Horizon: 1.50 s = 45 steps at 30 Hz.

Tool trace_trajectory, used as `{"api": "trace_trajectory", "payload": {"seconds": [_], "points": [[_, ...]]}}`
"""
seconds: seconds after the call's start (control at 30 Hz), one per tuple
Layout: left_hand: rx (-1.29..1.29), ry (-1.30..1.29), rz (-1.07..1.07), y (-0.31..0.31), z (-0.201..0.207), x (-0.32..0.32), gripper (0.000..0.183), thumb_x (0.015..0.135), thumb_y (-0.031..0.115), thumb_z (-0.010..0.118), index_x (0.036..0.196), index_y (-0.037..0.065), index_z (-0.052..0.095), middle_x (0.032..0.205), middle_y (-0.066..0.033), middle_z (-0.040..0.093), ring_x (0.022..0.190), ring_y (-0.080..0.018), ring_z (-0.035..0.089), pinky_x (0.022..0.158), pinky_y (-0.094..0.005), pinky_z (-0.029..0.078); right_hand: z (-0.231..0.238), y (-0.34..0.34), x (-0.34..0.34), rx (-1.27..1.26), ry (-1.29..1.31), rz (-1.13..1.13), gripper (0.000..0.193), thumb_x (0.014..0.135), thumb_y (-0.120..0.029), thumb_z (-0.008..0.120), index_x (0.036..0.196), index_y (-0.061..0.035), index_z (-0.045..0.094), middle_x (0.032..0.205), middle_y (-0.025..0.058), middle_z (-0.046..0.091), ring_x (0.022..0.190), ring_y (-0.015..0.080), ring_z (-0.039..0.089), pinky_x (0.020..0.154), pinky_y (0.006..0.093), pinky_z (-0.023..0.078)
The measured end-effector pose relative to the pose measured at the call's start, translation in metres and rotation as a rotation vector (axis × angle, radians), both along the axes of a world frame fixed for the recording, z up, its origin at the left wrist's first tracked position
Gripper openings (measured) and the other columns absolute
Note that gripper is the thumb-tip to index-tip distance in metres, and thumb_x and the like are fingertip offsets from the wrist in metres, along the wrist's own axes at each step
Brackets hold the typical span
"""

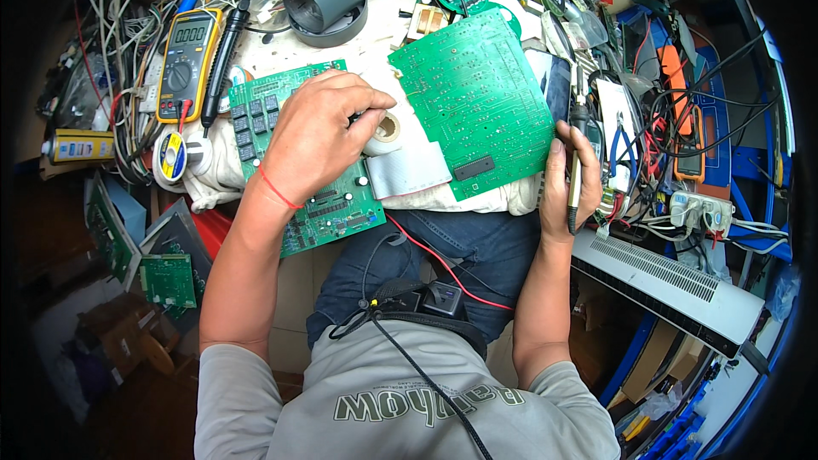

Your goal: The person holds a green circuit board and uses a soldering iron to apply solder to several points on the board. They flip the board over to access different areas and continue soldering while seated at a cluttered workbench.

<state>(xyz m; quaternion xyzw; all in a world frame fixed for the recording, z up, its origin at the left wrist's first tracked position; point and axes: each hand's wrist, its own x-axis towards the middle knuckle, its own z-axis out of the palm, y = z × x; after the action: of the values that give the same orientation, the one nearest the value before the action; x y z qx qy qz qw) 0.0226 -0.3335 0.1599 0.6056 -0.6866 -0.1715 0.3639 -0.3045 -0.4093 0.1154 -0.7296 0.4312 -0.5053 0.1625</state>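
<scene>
My left hand (319, 128) is over a green circuit board (307, 234) with several black relays. Its thumb and forefinger are pinched beside a small cream-coloured roll (388, 128); anything between the fingertips is too small to make out. In my right hand (558, 192) is a soldering iron (577, 158), its thin end pointing away from me. That hand is at the right edge of a larger green circuit board (477, 102), which lies tilted with its solder side up and a long black chip near its front edge. A silvery flat sheet (413, 175) lies between the boards.
A yellow multimeter (189, 60) stands at the left beside a black pen-like tool (226, 60) and tangled cables. A grey cylindrical holder (324, 0) is at the back. On the right are blue-handled pliers (619, 143), another multimeter (688, 140) and a power strip (700, 211).
</scene>
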Motion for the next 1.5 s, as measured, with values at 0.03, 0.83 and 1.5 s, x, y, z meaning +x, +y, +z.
{"api": "trace_trajectory", "payload": {"seconds": [0.03, 0.83, 1.5], "points": [[0.004, 0.016, -0.004, 0.0, 0.0, 0.0, 0.012, 0.088, 0.007, 0.073, 0.098, 0.005, 0.079, 0.089, -0.011, 0.072, 0.09, -0.0319, 0.068, 0.083, -0.0421, 0.054, -0.001, 0.0, 0.0, 0.017, -0.029, 0.003, 0.034, 0.094, 0.006, 0.072, 0.127, 0.0007, 0.068, 0.118, 0.0178, 0.076, 0.108, 0.0261, 0.075, 0.094, 0.0365, 0.059], [0.034, 0.228, 0.097, -0.01, -0.01, -0.008, 0.021, 0.09, 0.01, 0.074, 0.11, 0.006, 0.079, 0.101, -0.0084, 0.079, 0.087, -0.021, 0.07, 0.072, -0.0336, 0.054, 0.004, 0.015, 0.003, 0.155, -0.399, 0.114, 0.045, 0.096, 0.012, 0.067, 0.138, 0.0019, 0.055, 0.127, 0.0236, 0.07, 0.115, 0.0284, 0.072, 0.099, 0.0377, 0.06], [0.105, 0.396, 0.152, -0.009, -0.022, -0.01, 0.014, 0.09, 0.01, 0.076, 0.103, 0.007, 0.078, 0.092, -0.0058, 0.078, 0.081, -0.0147, 0.07, 0.066, -0.0297, 0.05, 0.01, 0.026, 0.009, 0.129, -0.624, 0.533, 0.065, 0.091, 0.013, 0.071, 0.147, -0.008, 0.046, 0.136, 0.0292, 0.063, 0.123, 0.0405, 0.068, 0.108, 0.053, 0.055]]}}
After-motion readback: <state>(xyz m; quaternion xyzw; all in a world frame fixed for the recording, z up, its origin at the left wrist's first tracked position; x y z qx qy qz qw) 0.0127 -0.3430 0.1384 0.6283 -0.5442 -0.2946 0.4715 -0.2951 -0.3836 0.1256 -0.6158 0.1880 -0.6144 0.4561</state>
